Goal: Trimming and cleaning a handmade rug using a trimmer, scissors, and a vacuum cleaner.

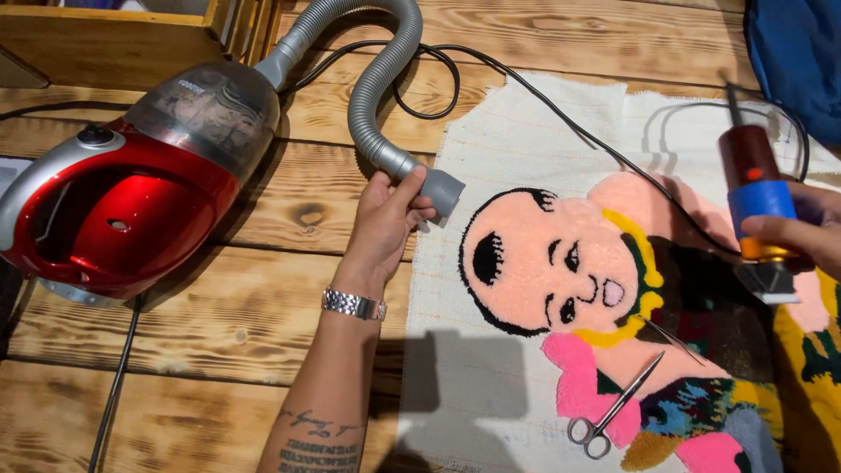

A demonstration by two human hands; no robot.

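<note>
Flexible grey hose (377,96) is clasped at its rigid nozzle by the left hand (385,223); the light clipper (758,215) is gripped mid-body by the right hand (806,232).

The floor (263,289) consists of wide wooden planks with a scorched, strongly marked grain and dark knots. The planks run across the view. At the top left stands a piece of pale wooden furniture (105,35); only its lower frame is visible. A blue cloth (797,52) occupies the top right corner. Warm light casts sharp shadows onto the planks.
</note>
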